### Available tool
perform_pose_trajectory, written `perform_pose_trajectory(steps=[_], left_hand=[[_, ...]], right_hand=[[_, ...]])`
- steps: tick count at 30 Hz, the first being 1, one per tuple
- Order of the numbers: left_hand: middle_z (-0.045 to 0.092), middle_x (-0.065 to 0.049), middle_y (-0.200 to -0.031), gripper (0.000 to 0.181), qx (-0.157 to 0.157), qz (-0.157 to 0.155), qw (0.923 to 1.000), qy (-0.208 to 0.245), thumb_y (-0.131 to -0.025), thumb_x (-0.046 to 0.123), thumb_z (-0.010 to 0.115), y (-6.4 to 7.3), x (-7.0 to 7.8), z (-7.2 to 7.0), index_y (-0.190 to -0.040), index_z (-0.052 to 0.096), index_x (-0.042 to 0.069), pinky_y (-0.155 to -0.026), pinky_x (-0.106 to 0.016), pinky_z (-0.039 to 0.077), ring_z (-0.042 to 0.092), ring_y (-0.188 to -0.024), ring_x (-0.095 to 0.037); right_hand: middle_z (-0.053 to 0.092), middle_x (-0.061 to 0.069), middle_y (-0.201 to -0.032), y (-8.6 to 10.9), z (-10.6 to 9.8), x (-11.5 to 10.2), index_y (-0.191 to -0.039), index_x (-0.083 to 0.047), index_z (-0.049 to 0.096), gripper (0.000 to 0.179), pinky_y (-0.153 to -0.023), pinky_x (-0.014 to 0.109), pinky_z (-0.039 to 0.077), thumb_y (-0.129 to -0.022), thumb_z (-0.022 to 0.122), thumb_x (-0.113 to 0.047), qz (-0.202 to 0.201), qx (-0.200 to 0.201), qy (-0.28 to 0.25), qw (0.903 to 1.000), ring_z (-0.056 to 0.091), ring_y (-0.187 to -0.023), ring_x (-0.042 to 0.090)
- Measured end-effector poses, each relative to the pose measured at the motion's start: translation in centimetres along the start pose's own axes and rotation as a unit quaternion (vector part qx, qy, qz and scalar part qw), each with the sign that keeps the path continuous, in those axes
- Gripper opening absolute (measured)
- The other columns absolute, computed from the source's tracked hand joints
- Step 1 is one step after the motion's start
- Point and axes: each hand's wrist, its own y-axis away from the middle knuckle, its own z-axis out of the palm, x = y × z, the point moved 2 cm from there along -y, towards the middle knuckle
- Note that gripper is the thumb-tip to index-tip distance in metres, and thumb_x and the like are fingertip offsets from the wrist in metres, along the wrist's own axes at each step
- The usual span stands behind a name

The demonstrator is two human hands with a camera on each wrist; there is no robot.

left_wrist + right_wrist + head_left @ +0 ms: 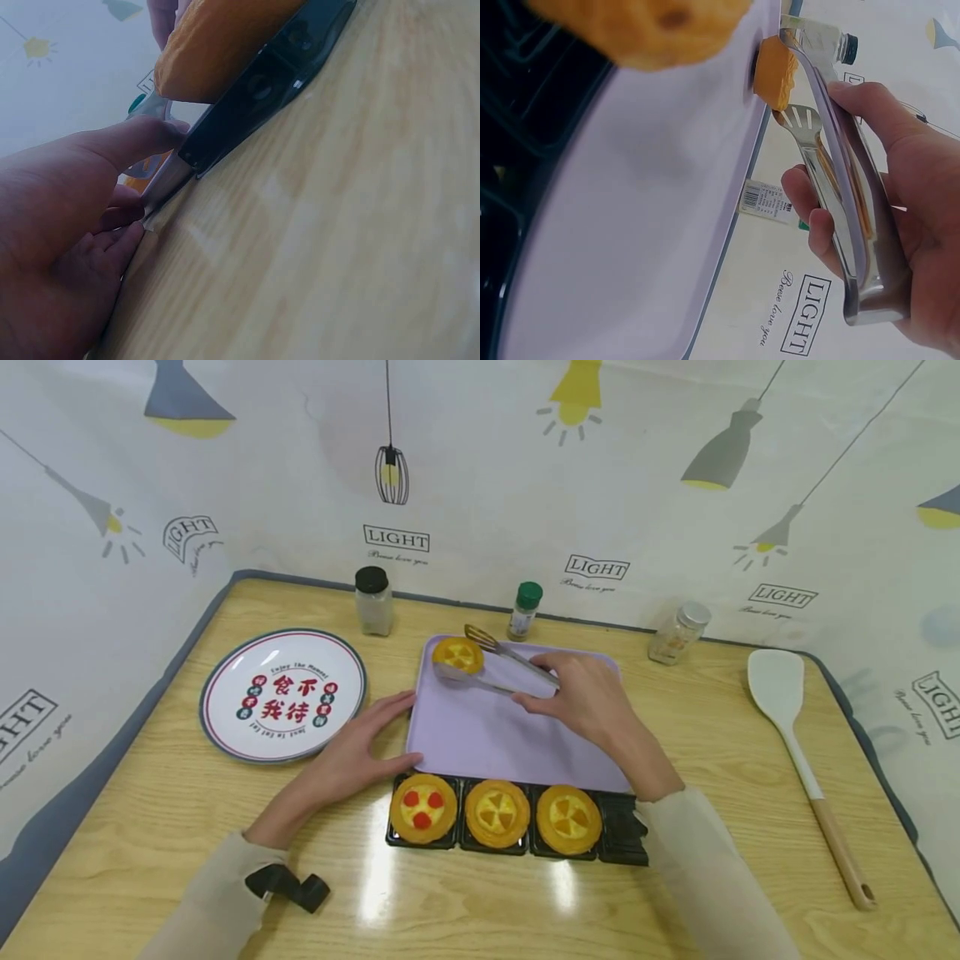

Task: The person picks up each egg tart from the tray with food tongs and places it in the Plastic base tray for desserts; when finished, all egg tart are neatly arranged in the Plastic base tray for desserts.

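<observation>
My right hand (592,702) grips a pair of metal tongs (870,247), held over the lilac tray (495,735). The tongs' slotted end and solid end lie on either side of an egg tart (458,652) at the tray's back left corner. In the right wrist view this tart (775,73) shows at the tips of the tongs. My left hand (360,752) rests at the tray's left edge, fingers stretched along it and thumb at the front corner. Along the tray's front edge, three more tarts (497,812) sit in black plastic holders (622,831), one topped with red pieces.
A white plate (247,718) with red lettering lies left of the tray. Behind stand a black-capped jar (374,610), a green-capped bottle (522,614) and a silver-capped jar (675,639). On the right lies a white turner (780,693) with a wooden handle. A printed cloth surrounds the table.
</observation>
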Motion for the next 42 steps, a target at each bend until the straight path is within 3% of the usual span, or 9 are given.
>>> perform_pose_trajectory(steps=[7, 21, 26, 30, 34, 42], left_hand=[[0.031, -0.002, -0.157, 0.082, 0.002, 0.005, 1.0, -0.001, -0.086, 0.047, 0.073, -0.1, 0.2, 0.0, -0.153, 0.036, 0.018, -0.115, -0.052, 0.023, 0.026, -0.143, -0.026], [0.03, -0.002, -0.157, 0.083, -0.001, 0.006, 1.0, 0.002, -0.085, 0.048, 0.073, 0.0, 0.4, 0.0, -0.153, 0.035, 0.019, -0.114, -0.054, 0.023, 0.025, -0.144, -0.027], [0.03, -0.002, -0.157, 0.082, 0.002, 0.005, 1.0, 0.008, -0.086, 0.047, 0.074, -0.1, 0.5, -0.1, -0.153, 0.036, 0.019, -0.114, -0.054, 0.023, 0.025, -0.144, -0.027], [0.03, -0.003, -0.158, 0.082, 0.0, 0.004, 1.0, 0.007, -0.085, 0.047, 0.074, -0.1, 0.4, 0.0, -0.153, 0.036, 0.019, -0.114, -0.055, 0.023, 0.025, -0.144, -0.027], [0.03, -0.002, -0.158, 0.083, 0.002, 0.003, 1.0, 0.005, -0.085, 0.047, 0.074, 0.0, 0.4, 0.0, -0.153, 0.036, 0.02, -0.114, -0.055, 0.022, 0.025, -0.144, -0.027], [0.03, -0.004, -0.158, 0.083, 0.003, 0.004, 1.0, -0.001, -0.085, 0.049, 0.074, -0.1, 0.1, 0.0, -0.153, 0.036, 0.019, -0.114, -0.055, 0.022, 0.025, -0.144, -0.028]], right_hand=[[0.064, 0.004, -0.077, 0.1, 0.2, 0.0, -0.11, -0.009, 0.073, 0.049, -0.046, 0.029, 0.03, -0.079, 0.079, -0.046, -0.012, 0.008, 0.001, 0.9999, 0.043, -0.055, 0.014], [0.056, 0.0, -0.067, 0.6, 0.0, 0.0, -0.11, -0.008, 0.073, 0.049, -0.045, 0.028, 0.029, -0.08, 0.078, -0.047, -0.023, 0.031, 0.0, 0.9992, 0.04, -0.051, 0.013], [0.065, 0.002, -0.081, 1.3, -0.8, 0.2, -0.112, -0.008, 0.072, 0.05, -0.05, 0.03, 0.036, -0.081, 0.078, -0.046, -0.012, 0.023, -0.008, 0.9996, 0.047, -0.06, 0.016], [0.067, 0.0, -0.087, 3.2, -1.9, 0.9, -0.114, -0.009, 0.071, 0.05, -0.05, 0.03, 0.04, -0.081, 0.078, -0.045, 0.008, 0.021, -0.016, 0.9996, 0.05, -0.064, 0.016], [0.064, -0.002, -0.076, 6.0, -3.3, 2.1, -0.113, -0.008, 0.072, 0.047, -0.045, 0.028, 0.04, -0.079, 0.082, -0.04, 0.001, 0.054, -0.028, 0.9982, 0.05, -0.057, 0.011], [0.062, -0.015, -0.071, 13.5, -7.6, 4.2, -0.114, -0.018, 0.071, 0.048, -0.046, 0.017, 0.04, -0.07, 0.09, -0.024, 0.003, 0.108, -0.042, 0.9933, 0.054, -0.056, 0.002]])
